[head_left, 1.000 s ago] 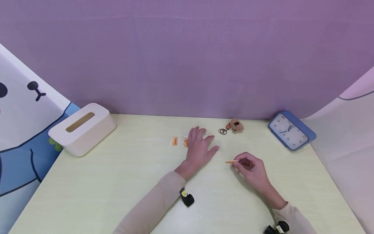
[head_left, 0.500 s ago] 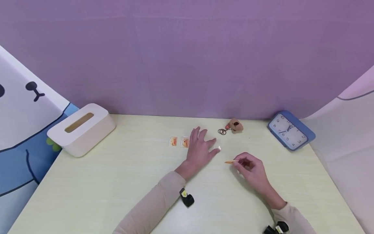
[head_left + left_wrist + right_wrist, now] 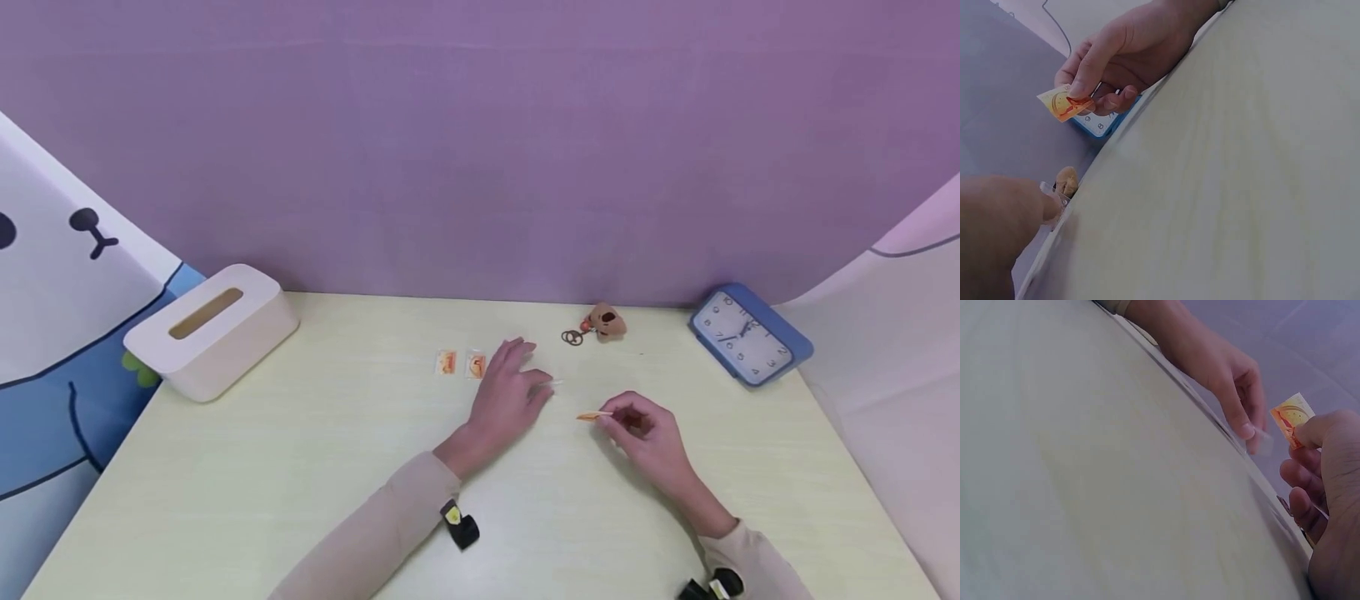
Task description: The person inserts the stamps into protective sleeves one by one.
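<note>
My left hand pinches a small clear plastic sleeve between thumb and forefinger, close over the table. To its right, my right hand holds a small orange-and-yellow printed card by one edge, between thumb and fingers. The card appears almost edge-on in the head view, while both wrist views show its printed face. Just left of my left hand, two small orange cards in clear sleeves, one left card and one right card, lie side by side on the table.
A brown animal-head keychain lies at the back of the pale table. The blue clock stands at the back right, and a white tissue box sits at the back left. Behind the table hangs a purple cloth.
My left thumb and forefinger have closed on the clear sleeve, and that hand has drawn slightly back toward me. The right hand and its card have stayed in place.
</note>
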A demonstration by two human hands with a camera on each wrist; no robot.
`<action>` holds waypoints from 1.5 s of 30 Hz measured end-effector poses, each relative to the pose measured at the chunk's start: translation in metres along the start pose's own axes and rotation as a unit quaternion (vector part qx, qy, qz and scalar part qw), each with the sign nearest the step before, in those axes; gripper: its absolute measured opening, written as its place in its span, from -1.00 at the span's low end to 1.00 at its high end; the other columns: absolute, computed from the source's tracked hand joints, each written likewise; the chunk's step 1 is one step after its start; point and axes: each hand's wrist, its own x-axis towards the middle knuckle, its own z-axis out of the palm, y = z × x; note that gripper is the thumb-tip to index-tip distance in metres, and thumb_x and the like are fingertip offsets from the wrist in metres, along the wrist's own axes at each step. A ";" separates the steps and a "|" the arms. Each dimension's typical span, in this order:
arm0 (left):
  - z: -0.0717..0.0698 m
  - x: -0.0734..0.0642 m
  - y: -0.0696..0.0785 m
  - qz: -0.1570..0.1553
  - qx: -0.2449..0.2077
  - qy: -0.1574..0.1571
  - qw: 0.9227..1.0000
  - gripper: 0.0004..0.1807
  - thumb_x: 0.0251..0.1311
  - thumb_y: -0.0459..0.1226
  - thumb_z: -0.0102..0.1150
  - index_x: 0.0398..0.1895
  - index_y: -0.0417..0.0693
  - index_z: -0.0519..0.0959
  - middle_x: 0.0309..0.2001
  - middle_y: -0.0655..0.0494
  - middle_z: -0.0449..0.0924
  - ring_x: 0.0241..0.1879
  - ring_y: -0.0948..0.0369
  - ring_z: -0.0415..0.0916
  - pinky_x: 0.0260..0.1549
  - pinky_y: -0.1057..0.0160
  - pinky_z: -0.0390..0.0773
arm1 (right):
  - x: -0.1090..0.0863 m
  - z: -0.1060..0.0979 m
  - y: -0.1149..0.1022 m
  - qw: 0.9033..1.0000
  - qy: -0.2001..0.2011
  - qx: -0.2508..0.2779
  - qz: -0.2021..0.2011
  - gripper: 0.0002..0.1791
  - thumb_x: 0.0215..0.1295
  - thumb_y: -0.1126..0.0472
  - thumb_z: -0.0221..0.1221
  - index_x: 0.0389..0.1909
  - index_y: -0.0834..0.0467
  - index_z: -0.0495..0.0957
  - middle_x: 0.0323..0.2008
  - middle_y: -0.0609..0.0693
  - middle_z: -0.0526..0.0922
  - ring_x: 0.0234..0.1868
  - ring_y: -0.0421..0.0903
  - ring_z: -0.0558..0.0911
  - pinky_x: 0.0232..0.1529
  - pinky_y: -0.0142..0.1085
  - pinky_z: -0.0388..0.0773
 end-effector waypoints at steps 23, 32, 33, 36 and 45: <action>-0.038 -0.044 0.012 -0.049 -0.238 0.014 0.970 -0.70 0.53 -0.30 0.38 0.25 -0.06 0.78 -0.08 0.10 0.77 -0.14 0.21 0.68 -0.10 0.23 0.74 | -0.001 -0.001 0.000 1.000 0.000 -0.003 0.010 -0.79 0.39 0.60 0.34 -0.14 0.26 0.71 -0.36 -0.05 0.68 -0.44 -0.20 0.55 -0.43 -0.43 0.54; -0.037 -0.053 0.009 -0.064 -0.276 0.015 0.959 -0.43 0.40 -0.43 0.48 0.43 -0.19 0.56 -0.21 0.17 0.79 -0.22 0.26 0.71 -0.14 0.27 0.73 | -0.003 0.002 -0.002 1.000 -0.002 0.001 0.026 -0.82 0.40 0.58 0.34 -0.12 0.28 0.71 -0.32 -0.09 0.71 -0.39 -0.22 0.59 -0.41 -0.43 0.57; -0.037 -0.055 0.009 -0.070 -0.277 0.015 0.958 -0.44 0.39 -0.43 0.48 0.42 -0.19 0.55 -0.21 0.17 0.79 -0.22 0.26 0.71 -0.14 0.27 0.72 | -0.003 0.003 -0.002 1.000 -0.002 0.003 0.027 -0.82 0.40 0.58 0.33 -0.12 0.28 0.71 -0.33 -0.08 0.71 -0.40 -0.23 0.59 -0.42 -0.43 0.57; -0.038 -0.060 0.008 -0.087 -0.287 0.011 0.954 -0.60 0.40 -0.43 0.46 0.25 -0.18 0.63 -0.23 0.17 0.77 -0.25 0.28 0.67 -0.17 0.29 0.70 | -0.003 0.005 -0.003 1.000 -0.002 0.006 0.026 -0.82 0.40 0.59 0.32 -0.12 0.29 0.71 -0.34 -0.05 0.71 -0.42 -0.24 0.59 -0.45 -0.42 0.57; -0.035 -0.072 0.003 -0.098 -0.315 -0.002 0.944 -0.91 0.45 -0.45 0.38 -0.17 -0.10 0.77 -0.30 0.20 0.66 -0.31 0.28 0.52 -0.27 0.32 0.60 | -0.006 0.010 -0.005 1.000 -0.013 0.022 0.003 -0.79 0.38 0.62 0.31 -0.11 0.30 0.72 -0.35 0.08 0.69 -0.45 -0.20 0.57 -0.44 -0.42 0.58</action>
